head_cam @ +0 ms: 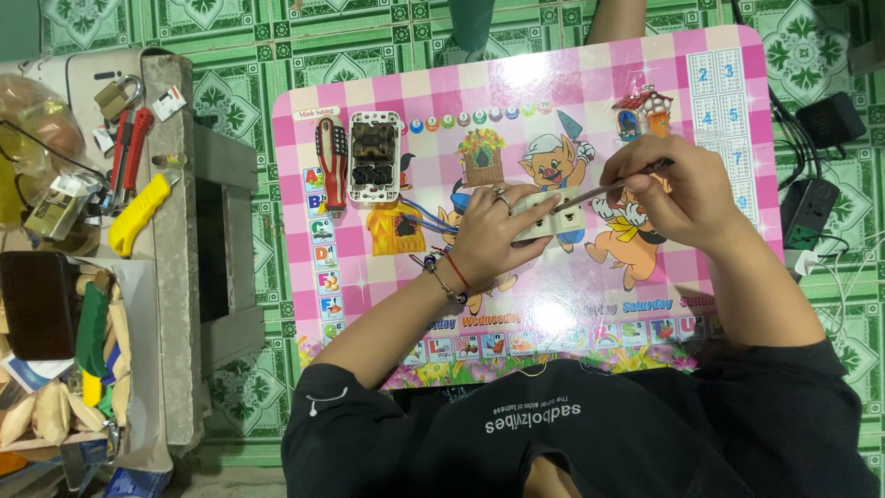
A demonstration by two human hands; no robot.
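Your left hand [487, 238] closes its grip over the white socket module [551, 218] on the pink tabletop [590, 92], while your right hand [666, 192] pinches a thin screwdriver [604, 187]; the module seems light, stiff, slippery, so hold its sides.

A person in a black short-sleeved top with white lettering; the left hand [493, 235] wears a ring and red and beaded bracelets.

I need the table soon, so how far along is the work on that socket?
Done: nothing visibly finished. In hand: the left hand steadies a white plastic socket block while the right hand works a thin screwdriver into it. Left: a second white switch plate lies open, coloured wires loose.
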